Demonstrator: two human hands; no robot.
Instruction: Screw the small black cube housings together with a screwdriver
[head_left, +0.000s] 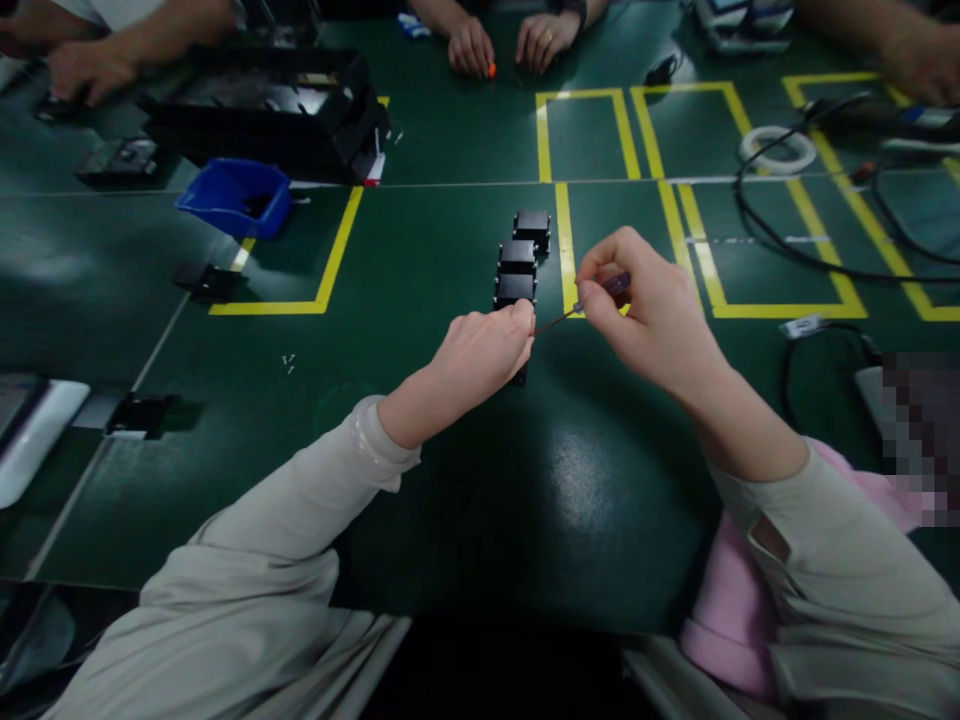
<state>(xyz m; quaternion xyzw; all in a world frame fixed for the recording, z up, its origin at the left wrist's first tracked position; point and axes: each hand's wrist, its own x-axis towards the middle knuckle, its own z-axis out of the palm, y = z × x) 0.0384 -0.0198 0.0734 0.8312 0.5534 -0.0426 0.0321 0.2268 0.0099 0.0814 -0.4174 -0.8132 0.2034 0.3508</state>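
Several small black blocks [517, 256] stand in a column on the green table [465, 520], the farthest one set slightly to the right. My left hand [487, 350] is closed on the near end of the column, and its fingers hide most of the part they hold. In my right hand [637, 305] is a screwdriver with a dark purple handle [617, 284], pinched between thumb and fingers. Its thin shaft points left, and the tip reaches my left fingertips. What the tip touches is hidden.
A blue bin [238, 196] and black trays [262, 110] lie at the left back. Tiny screws [289, 363] rest left of my left hand. Cables [780, 235] and a white tape ring [777, 149] are at right. Across the table are other people's hands [471, 47].
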